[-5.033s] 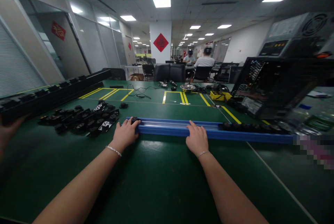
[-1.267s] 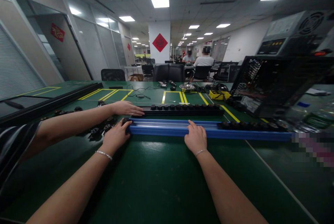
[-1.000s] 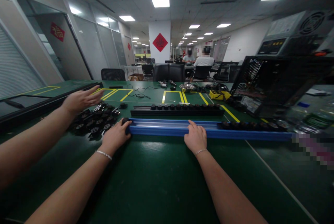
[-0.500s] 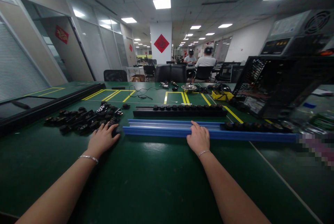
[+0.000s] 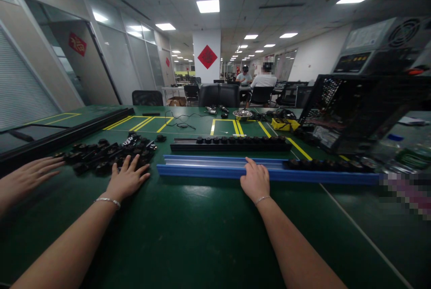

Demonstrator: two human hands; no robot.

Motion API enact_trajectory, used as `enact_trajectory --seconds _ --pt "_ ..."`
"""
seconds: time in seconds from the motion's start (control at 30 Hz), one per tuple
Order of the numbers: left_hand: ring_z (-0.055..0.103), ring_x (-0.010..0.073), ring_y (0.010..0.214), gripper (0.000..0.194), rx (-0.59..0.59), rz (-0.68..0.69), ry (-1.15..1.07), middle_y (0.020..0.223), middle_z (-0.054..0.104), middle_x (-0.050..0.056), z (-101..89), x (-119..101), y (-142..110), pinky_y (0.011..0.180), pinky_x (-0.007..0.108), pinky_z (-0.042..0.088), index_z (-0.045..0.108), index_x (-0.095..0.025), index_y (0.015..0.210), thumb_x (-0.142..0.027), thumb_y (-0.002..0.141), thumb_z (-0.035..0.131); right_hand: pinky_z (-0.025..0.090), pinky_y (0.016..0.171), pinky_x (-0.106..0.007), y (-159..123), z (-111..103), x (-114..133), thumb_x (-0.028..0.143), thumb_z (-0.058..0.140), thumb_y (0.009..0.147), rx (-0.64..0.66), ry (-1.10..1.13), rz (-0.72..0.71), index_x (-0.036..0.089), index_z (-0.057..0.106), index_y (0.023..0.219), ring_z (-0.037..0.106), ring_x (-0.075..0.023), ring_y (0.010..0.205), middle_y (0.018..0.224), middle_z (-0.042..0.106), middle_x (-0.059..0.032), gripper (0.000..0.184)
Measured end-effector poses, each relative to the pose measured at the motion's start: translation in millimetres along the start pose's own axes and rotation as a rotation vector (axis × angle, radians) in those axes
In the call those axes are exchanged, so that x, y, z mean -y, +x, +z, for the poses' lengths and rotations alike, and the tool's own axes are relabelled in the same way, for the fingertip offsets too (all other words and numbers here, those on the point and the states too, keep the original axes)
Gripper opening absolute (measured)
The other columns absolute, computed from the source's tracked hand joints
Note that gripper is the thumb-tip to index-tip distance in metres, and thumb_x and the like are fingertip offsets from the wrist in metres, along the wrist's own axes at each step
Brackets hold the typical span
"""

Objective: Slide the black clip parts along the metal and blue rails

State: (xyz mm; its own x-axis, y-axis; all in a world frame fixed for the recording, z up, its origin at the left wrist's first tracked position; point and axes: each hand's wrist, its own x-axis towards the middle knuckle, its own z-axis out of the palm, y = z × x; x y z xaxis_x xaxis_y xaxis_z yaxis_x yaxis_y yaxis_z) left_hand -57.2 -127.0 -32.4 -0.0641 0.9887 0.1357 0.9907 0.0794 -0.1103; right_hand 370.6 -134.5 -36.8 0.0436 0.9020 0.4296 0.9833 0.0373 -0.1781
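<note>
The left hand is open, its fingers spread, at the near right edge of a pile of black parts in the left part of the frame. Whether its fingertips touch any of them is hard to tell. The right hand rests on the blue rail, its index finger stretched over the channel and the other fingers bent; how firmly it grips is unclear.

The blue rail lies across the surface, from the centre of the frame to the right. A row of dark parts sits in its right portion, while the channel is bare at the left. Just beyond, a shorter black rail runs alongside, holding small black knobs.

Another person's hand reaches in from the left edge, fingers extended, by the left end of the pile. Behind the pile, a long black frame slants across the surface. Farther back stand a metal bowl and a yellow box. An open computer case is at right, with a bottle near the right edge.
</note>
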Motion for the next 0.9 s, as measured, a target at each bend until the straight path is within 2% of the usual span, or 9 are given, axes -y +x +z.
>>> enact_trajectory --seconds 0.33,0.4,0.47,0.6,0.7,0.77,0.83,0.9 --pt "0.010 0.0365 0.139 0.056 0.021 -0.033 -0.051 0.149 0.031 0.008 2.0 -9 -5 0.101 0.069 0.011 0.038 -0.036 0.136 -0.056 0.084 0.029 0.026 0.102 -0.038 0 -3 0 0.015 0.044 0.070 0.012 0.004 0.000 0.017 0.062 0.096 0.050 -0.0207 0.104 0.136 0.049 -0.0040 0.031" --pt "0.009 0.0370 0.139 0.054 -0.010 -0.045 -0.047 0.148 0.031 0.008 1.2 -13 -6 0.101 0.069 0.013 0.042 -0.036 0.134 -0.054 0.085 0.031 0.026 0.102 -0.038 -1 -3 1 0.015 0.044 0.070 0.015 0.008 0.000 0.017 0.062 0.096 0.050 -0.0208 0.104 0.136 0.048 -0.0042 0.031" --pt "0.007 0.0373 0.139 0.050 -0.090 -0.053 -0.051 0.149 0.030 0.009 -2.5 -23 -8 0.102 0.068 0.015 0.048 -0.032 0.130 -0.049 0.086 0.033 0.025 0.102 -0.039 -1 -3 1 0.015 0.044 0.070 0.011 0.017 -0.002 0.017 0.061 0.097 0.050 -0.0213 0.105 0.136 0.049 -0.0045 0.032" --pt "0.011 0.0324 0.140 0.044 -0.271 -0.026 -0.104 0.150 0.027 0.010 -15.8 -67 -10 0.107 0.059 0.020 0.052 -0.022 0.124 -0.037 0.087 0.033 0.023 0.104 -0.040 -1 -2 2 0.015 0.044 0.069 -0.013 0.075 -0.004 0.017 0.061 0.097 0.049 -0.0220 0.108 0.133 0.051 -0.0056 0.032" --pt "0.016 0.0287 0.140 0.045 -0.288 0.090 -0.191 0.150 0.027 0.009 -23.9 -115 -9 0.109 0.051 0.025 0.049 -0.019 0.127 -0.034 0.086 0.036 0.027 0.102 -0.038 1 -5 -3 0.016 0.044 0.070 -0.067 0.149 0.029 0.018 0.060 0.099 0.048 -0.0220 0.110 0.124 0.057 -0.0069 0.034" --pt "0.017 0.0283 0.139 0.048 -0.265 0.146 -0.248 0.151 0.025 0.009 -26.3 -148 -8 0.109 0.048 0.026 0.047 -0.019 0.130 -0.038 0.088 0.036 0.029 0.100 -0.039 4 -7 -11 0.018 0.043 0.072 -0.155 0.171 0.098 0.017 0.058 0.106 0.046 -0.0235 0.113 0.122 0.057 -0.0086 0.038" --pt "0.020 0.0292 0.138 0.051 -0.242 0.165 -0.274 0.151 0.025 0.009 -26.6 -173 -9 0.107 0.053 0.026 0.044 -0.023 0.133 -0.045 0.089 0.032 0.028 0.101 -0.044 6 -9 -22 0.020 0.044 0.072 -0.304 0.142 0.219 0.014 0.053 0.117 0.040 -0.0279 0.120 0.132 0.048 -0.0134 0.046" --pt "0.025 0.0307 0.136 0.053 -0.250 0.180 -0.261 0.149 0.031 0.008 -25.8 -189 -10 0.106 0.060 0.020 0.043 -0.027 0.133 -0.051 0.089 0.028 0.027 0.100 -0.051 8 -8 -34 0.022 0.047 0.073 -0.426 0.101 0.359 0.011 0.045 0.126 0.032 -0.0338 0.126 0.140 0.035 -0.0202 0.055"
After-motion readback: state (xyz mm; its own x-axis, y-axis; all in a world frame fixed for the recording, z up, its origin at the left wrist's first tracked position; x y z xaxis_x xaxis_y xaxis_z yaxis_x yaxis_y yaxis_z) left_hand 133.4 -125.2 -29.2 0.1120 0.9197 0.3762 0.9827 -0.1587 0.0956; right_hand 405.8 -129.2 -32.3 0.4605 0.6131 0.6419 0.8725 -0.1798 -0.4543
